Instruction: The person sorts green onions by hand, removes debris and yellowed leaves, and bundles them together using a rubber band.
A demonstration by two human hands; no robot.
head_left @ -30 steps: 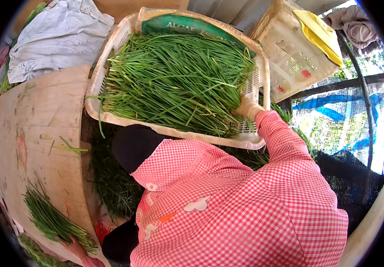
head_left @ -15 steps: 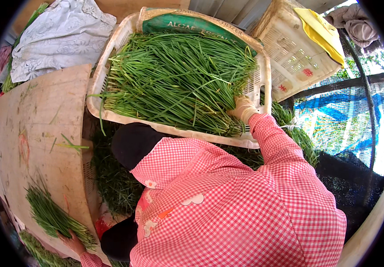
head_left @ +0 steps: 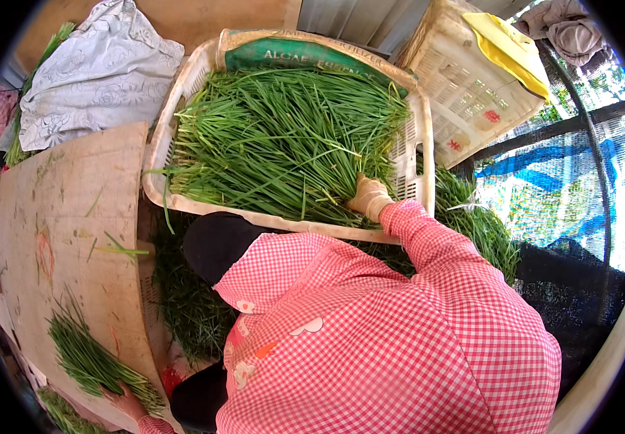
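Note:
A white plastic crate (head_left: 154, 189) in front of me holds a thick layer of long green chives (head_left: 276, 137). At its near right part, my right hand (head_left: 370, 197), in a pale glove, is closed round the stem ends of some chives, fingertips hidden among them. To the lower left, a smaller bundle of chives (head_left: 91, 354) lies slanted across a wooden board (head_left: 66, 210). My left hand (head_left: 125, 403) grips the near side of this bundle by its stems, thumb and a finger showing against it. Pink checked sleeves cover both arms.
Loose chive leaves (head_left: 120, 247) lie on the board. A patterned white cloth (head_left: 99, 79) covers its far end. Behind the crate's right side leans another white crate (head_left: 471, 94) with a yellow cloth (head_left: 508, 54). More greens (head_left: 482, 224) lie right of the crate, beside a netted side wall (head_left: 551, 181).
My right hand has shifted left and a little nearer within the crate, and the chives around it have moved. My left hand stays at the bundle. The whole view has shifted slightly.

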